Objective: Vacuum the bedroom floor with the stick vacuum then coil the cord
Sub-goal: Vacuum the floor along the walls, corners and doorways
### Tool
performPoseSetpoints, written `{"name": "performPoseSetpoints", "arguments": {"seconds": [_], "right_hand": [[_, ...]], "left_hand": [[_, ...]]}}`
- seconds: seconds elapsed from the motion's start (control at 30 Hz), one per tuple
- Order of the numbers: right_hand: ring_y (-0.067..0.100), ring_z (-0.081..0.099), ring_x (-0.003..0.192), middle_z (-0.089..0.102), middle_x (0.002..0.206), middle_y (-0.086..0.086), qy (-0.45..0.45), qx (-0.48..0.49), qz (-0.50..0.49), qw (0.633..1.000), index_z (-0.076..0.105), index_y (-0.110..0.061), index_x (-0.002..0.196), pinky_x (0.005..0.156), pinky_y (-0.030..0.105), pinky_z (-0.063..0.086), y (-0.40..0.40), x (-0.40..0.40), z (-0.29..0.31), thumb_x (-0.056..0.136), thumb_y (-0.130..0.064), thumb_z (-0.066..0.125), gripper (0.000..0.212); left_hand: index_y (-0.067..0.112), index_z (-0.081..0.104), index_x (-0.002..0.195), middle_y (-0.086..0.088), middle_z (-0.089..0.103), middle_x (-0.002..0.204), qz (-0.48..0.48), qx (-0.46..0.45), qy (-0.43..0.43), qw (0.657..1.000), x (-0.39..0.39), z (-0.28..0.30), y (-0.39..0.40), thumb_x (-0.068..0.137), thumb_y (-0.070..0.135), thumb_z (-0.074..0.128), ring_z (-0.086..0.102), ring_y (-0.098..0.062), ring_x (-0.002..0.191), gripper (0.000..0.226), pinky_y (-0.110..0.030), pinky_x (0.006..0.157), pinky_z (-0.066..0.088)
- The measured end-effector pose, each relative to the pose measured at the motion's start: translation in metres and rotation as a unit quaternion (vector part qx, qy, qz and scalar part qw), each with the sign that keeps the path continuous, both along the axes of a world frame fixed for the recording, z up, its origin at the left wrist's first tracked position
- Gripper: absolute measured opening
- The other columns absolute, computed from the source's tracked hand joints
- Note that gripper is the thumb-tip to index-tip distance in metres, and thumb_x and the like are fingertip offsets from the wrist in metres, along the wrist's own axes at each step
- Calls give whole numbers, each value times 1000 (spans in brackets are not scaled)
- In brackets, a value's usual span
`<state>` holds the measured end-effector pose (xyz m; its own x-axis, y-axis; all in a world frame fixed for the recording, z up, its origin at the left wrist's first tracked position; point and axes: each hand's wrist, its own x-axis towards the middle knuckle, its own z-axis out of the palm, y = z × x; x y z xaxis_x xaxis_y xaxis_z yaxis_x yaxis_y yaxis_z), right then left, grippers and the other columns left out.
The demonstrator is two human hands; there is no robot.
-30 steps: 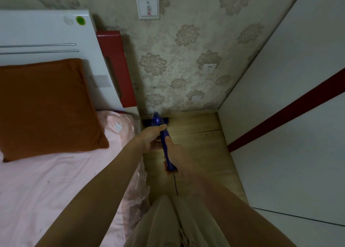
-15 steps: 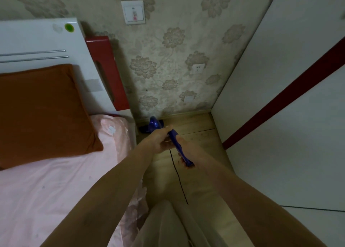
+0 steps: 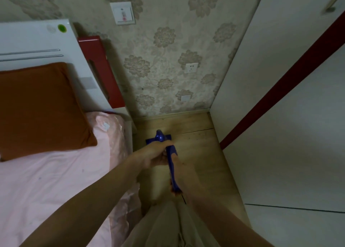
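A blue stick vacuum (image 3: pixel 172 164) stands in the narrow strip of wooden floor (image 3: pixel 201 147) between the bed and the wardrobe. Its blue floor head (image 3: pixel 149 140) sits on the boards a short way from the wall. My left hand (image 3: pixel 155 154) grips the upper part of the blue body. My right hand (image 3: pixel 183 173) holds the handle lower down, nearer to me. A short piece of black cord (image 3: pixel 184 200) hangs from the handle's rear end; the rest of it is hidden behind my arm and legs.
A bed with a pink sheet (image 3: pixel 56 181) and an orange pillow (image 3: pixel 37 110) fills the left. A red-and-white headboard (image 3: pixel 100 71) meets the flowered wall, which carries a socket (image 3: pixel 191 67). A white wardrobe (image 3: pixel 289 134) with a red stripe closes the right side.
The vacuum's floor head has drawn back from the wall toward me. The handle has swung from slanting right to nearly straight, and less of the cord shows now.
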<state>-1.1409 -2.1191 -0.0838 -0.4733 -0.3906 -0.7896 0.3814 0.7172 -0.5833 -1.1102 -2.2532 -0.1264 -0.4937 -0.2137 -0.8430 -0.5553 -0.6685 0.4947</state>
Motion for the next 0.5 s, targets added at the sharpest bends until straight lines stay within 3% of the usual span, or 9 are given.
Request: {"name": "performPoseSetpoints", "arguments": {"seconds": [0.13,0.27,0.37,0.5], "right_hand": [[18,56,71,56,80,5,3,-41,14,999,47,-18,80,75,36,53,-30,11,-9,101,-47,37,37],[23,63,85,64,94,12,43,-26,40,998,48,-14,84,86,39,55,-52,5,-19,103,-47,30,42],[23,64,81,65,95,13,35,-4,35,999,52,-10,91,83,38,57,-60,-10,-30,100,-54,31,50],[26,65,79,66,97,15,36,12,45,998,57,-1,112,82,42,58,-64,-33,-38,98,-59,33,64]], "left_hand": [[2,54,118,-13,63,91,10,-25,12,1000,10,5,-21,95,25,56,62,-24,85,32,-37,84,52],[0,53,123,-16,63,101,17,-68,-5,998,0,-3,-36,95,27,56,62,-29,94,39,-42,93,50],[1,54,121,-15,65,94,31,-87,-17,996,-16,-6,-39,97,25,54,63,-27,85,33,-40,80,54],[3,50,126,-20,64,112,57,-94,-32,993,-34,-14,-40,97,26,54,64,-29,89,37,-34,61,52]]}}
